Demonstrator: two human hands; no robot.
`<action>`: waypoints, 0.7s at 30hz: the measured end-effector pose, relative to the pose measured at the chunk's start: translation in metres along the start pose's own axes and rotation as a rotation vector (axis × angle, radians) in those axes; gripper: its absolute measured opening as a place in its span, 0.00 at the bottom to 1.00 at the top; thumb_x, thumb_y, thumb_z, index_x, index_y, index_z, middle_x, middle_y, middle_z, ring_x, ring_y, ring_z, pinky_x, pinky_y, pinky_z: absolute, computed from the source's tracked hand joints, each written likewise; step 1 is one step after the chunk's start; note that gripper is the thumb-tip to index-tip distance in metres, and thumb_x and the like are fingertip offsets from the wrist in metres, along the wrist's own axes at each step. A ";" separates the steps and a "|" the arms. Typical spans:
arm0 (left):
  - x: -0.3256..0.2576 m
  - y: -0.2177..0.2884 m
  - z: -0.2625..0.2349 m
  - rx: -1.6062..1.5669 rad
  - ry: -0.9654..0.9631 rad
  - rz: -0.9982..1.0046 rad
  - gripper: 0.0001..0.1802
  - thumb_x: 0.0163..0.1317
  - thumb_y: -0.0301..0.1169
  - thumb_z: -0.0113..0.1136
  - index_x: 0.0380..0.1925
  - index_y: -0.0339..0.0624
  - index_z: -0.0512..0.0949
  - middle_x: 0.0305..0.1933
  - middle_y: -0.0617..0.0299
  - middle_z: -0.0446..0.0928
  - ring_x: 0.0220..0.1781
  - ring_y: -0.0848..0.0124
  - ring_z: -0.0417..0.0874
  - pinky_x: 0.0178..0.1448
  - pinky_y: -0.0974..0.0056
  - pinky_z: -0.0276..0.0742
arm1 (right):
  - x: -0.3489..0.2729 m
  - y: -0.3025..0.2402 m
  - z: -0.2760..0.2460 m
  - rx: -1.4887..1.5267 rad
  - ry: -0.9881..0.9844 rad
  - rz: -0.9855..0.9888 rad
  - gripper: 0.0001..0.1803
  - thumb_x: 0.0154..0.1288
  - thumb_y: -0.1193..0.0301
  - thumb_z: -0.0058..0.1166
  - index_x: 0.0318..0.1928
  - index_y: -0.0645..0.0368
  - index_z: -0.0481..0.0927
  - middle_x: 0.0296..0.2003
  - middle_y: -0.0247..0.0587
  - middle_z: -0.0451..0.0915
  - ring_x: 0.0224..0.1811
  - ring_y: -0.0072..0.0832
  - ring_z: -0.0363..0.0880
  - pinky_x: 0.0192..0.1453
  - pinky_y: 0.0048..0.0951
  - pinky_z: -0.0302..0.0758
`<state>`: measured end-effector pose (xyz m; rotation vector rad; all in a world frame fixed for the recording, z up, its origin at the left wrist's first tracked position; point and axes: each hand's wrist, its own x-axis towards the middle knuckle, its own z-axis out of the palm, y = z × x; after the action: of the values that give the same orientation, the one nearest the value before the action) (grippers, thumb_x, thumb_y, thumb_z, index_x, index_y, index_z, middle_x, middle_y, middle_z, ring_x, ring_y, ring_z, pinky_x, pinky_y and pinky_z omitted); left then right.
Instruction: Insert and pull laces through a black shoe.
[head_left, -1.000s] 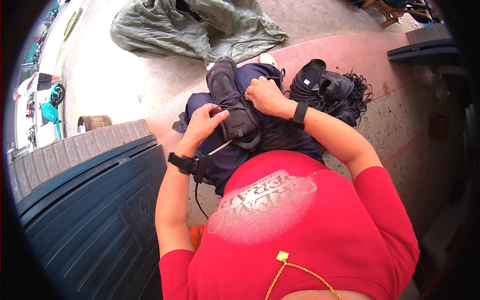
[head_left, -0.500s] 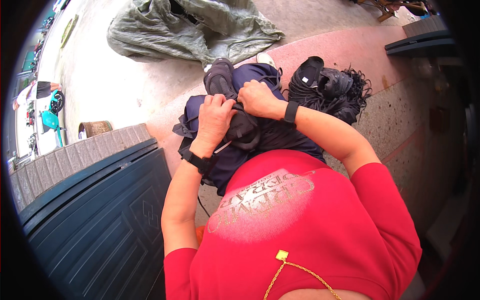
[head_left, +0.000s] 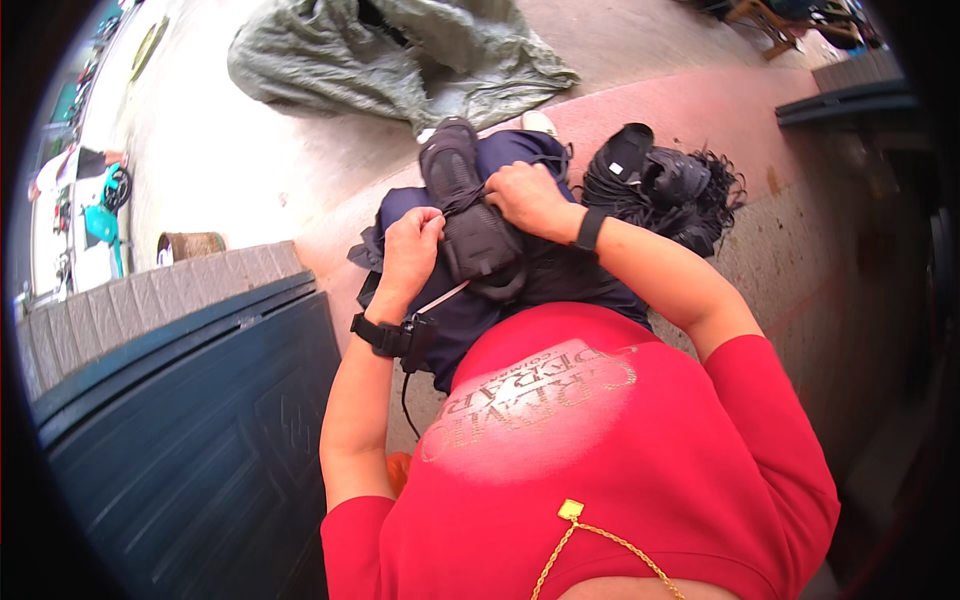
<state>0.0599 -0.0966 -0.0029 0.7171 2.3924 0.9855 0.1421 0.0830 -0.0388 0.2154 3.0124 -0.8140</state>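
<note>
A black lace-up shoe [head_left: 480, 238] lies across my lap, its toe pointing away from me. Dark laces cross its middle. On its left side, my left hand [head_left: 413, 250] is closed in a pinch at the end of a lace. My right hand [head_left: 527, 197] grips the lace on the other side, knuckles up, close against the shoe. A thin white strip [head_left: 444, 297] sticks out by the heel at the left. Both wrists wear black bands.
A pile of black shoes with loose laces [head_left: 660, 185] sits on the floor to my right. A crumpled grey-green sheet [head_left: 370, 60] lies ahead. Dark blue panelled door [head_left: 200, 440] at left, a round brown container [head_left: 190, 246] beyond it, and a teal scooter [head_left: 102, 222] farther off.
My left hand has drawn away leftward and down from the shoe's middle. The hands are now farther apart, showing the crossed laces. My right hand has shifted slightly to the right.
</note>
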 end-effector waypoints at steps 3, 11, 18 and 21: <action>-0.007 -0.018 -0.004 -0.080 0.028 -0.163 0.09 0.55 0.30 0.53 0.30 0.36 0.78 0.26 0.50 0.78 0.30 0.54 0.79 0.38 0.59 0.74 | 0.000 0.002 -0.003 -0.055 0.075 0.011 0.10 0.51 0.63 0.56 0.29 0.57 0.78 0.29 0.42 0.76 0.37 0.40 0.74 0.39 0.41 0.70; -0.003 -0.030 0.012 0.294 0.167 0.129 0.07 0.54 0.31 0.54 0.27 0.39 0.77 0.27 0.50 0.76 0.34 0.52 0.74 0.39 0.54 0.71 | -0.002 0.001 -0.004 -0.087 0.073 -0.013 0.14 0.51 0.60 0.55 0.21 0.59 0.79 0.26 0.43 0.76 0.35 0.39 0.74 0.38 0.38 0.71; -0.006 -0.011 0.004 0.436 0.167 0.081 0.10 0.53 0.36 0.57 0.27 0.41 0.79 0.27 0.54 0.76 0.36 0.56 0.75 0.39 0.54 0.70 | -0.006 -0.011 -0.018 -0.107 -0.063 -0.009 0.21 0.54 0.53 0.52 0.26 0.61 0.81 0.30 0.47 0.76 0.40 0.41 0.72 0.42 0.40 0.70; -0.015 -0.001 0.006 0.528 0.214 0.087 0.15 0.51 0.41 0.60 0.30 0.41 0.80 0.30 0.56 0.77 0.37 0.56 0.75 0.39 0.55 0.70 | -0.007 -0.004 -0.014 -0.065 -0.087 -0.028 0.21 0.52 0.54 0.55 0.30 0.61 0.80 0.30 0.49 0.74 0.40 0.44 0.71 0.44 0.40 0.69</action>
<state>0.0742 -0.1034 -0.0048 0.9423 2.8696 0.4717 0.1487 0.0853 -0.0245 0.1339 2.9605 -0.7061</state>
